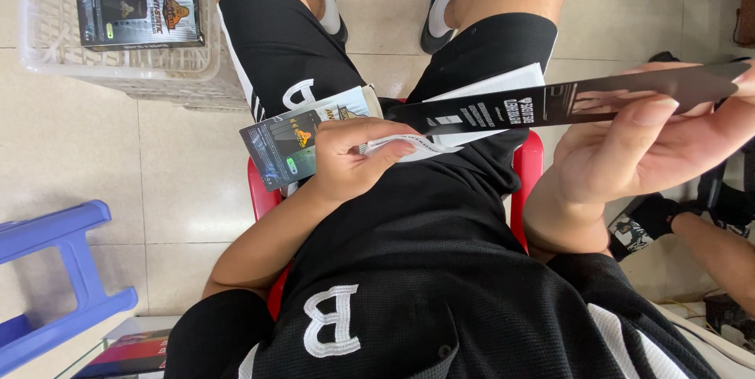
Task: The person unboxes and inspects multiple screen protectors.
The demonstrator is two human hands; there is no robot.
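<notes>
— On the lap, above the red stool [532,160], what is in hand?

— A packing or unpacking step, I judge. The left hand [351,160] grips a flat dark box [285,145] against the left thigh, thumb on top, and its fingers also pinch a white curled strip [409,148]. The right hand [638,149] holds a long black card sleeve [550,104] by its far end, thumb pressed along the top face, so the sleeve spans across from the right hand toward the box.

— Do the sleeve and the box touch?

— The sleeve's near end lies just beside the box, over a white sheet [503,82] on the lap; whether they touch I cannot tell.

— Both hands busy, then?

— Yes, each is closed on its item; neither is free.

— What does the next move call for?

— As I judge it, keeping the sleeve level and bringing its open end squarely to the box's edge, with the left hand steadying the box so it does not slide off the thigh.

— Anything else around?

— A white basket [118,72] on the tiled floor holds similar dark boxes, and a blue stool [63,269] stands well apart at the left.
</notes>
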